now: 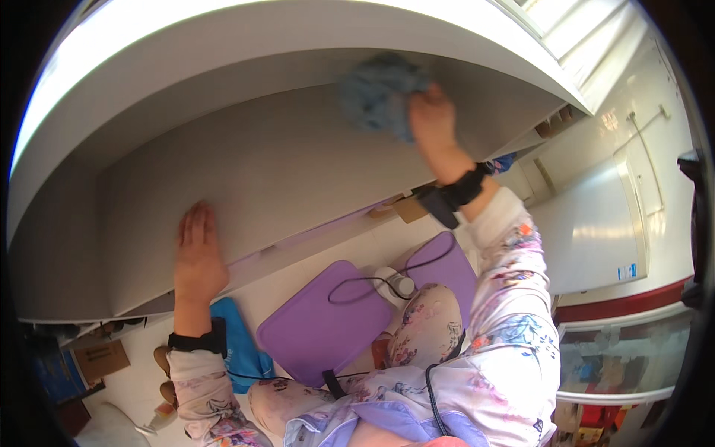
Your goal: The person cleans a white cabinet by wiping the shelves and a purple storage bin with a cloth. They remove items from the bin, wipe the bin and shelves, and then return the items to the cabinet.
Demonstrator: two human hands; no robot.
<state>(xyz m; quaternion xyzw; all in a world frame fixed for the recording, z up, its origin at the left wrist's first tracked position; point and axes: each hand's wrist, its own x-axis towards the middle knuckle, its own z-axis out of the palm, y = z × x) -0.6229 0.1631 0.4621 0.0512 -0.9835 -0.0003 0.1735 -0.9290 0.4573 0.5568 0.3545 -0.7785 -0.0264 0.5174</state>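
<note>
A blue cloth (380, 95), bunched and blurred, lies under my right hand (433, 114) near the back right of a grey shelf compartment (234, 167). The fingers of that hand are closed on it. My left hand (198, 251) rests at the front left of the same grey surface, fingers stretched out and close together, with nothing seen in it. Both wrists carry black straps. Above the compartment curves a pale board (279, 25).
Below the shelf edge are purple panels (329, 318), a white cylindrical object (399, 285), a black cable and a blue bag (237, 341). Cardboard boxes (102, 360) stand at lower left. At right are a white appliance (592, 223) and a glass-topped cabinet (620, 352).
</note>
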